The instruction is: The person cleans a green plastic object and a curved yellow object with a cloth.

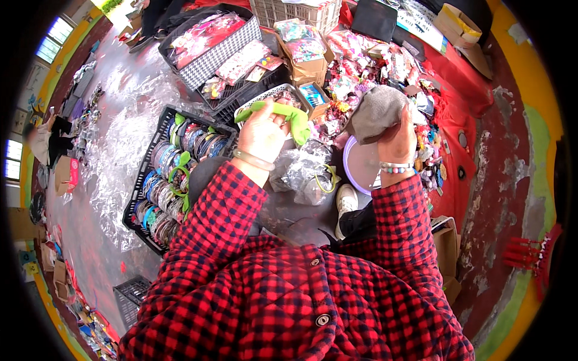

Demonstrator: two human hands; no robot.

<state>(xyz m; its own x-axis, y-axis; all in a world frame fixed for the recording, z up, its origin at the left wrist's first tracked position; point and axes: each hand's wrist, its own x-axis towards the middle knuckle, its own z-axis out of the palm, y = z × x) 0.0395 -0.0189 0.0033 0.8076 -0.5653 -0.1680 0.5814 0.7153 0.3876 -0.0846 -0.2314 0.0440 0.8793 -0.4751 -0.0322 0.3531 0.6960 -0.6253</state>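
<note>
A soft lime-green fabric piece [298,125] lies across the curled fingers of my left hand [262,135], palm turned up, its rounded end hanging over to the right. My right hand [400,143] grips a bunched grey cloth [377,113], which hides most of its fingertips. Below and between the hands is a heap of clear plastic bags [304,174] with a thin green loop on it. A round lilac tub [361,165] stands beneath the grey cloth. Just beyond my left hand is a white basket [256,99], partly hidden.
A black crate [141,192] of headbands stands at left. Boxes [310,69] of packets and a houndstooth bin [223,51] lie ahead. Small trinkets [355,78] pile on red cloth [457,132] at right. Plastic sheeting [114,144] covers the floor at left.
</note>
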